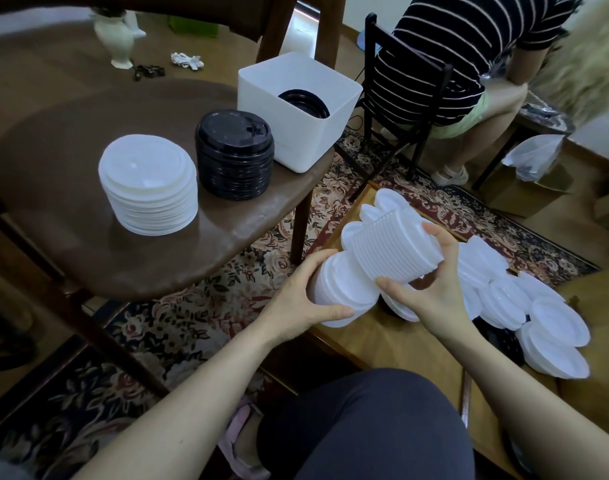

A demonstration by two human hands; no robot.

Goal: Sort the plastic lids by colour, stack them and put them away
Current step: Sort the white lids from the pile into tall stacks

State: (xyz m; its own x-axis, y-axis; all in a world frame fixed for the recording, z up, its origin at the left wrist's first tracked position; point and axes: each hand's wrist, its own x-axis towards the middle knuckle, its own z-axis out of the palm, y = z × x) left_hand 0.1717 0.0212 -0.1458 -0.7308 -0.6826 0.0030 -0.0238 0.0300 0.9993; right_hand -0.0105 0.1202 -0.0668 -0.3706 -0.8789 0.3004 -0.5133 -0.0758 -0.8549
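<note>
The head view shows the stacking step: the right hand (431, 282) pinches a tilted stack of white round plastic lids (382, 247), the left hand (303, 296) grips a second white lid stack (341, 292), and I think they join next.

Dim, warm indoor light w/ soft, diffuse shadows. Faint sheen on the brown desk (226, 233) top near its front edge; no hard glare. White lids on desk (149, 183) & white bin (296, 112) read bright, detail partly washed out. Black lid stack (234, 157) shows small highlights on top. Wide-angle distortion: desk rim & chair legs bow toward frame edges. Top-left corner, vase (117, 36) & far right edge blurred/smeared; centre fairly sharp, slight softness on loose lids (555, 327) at lower right
</note>
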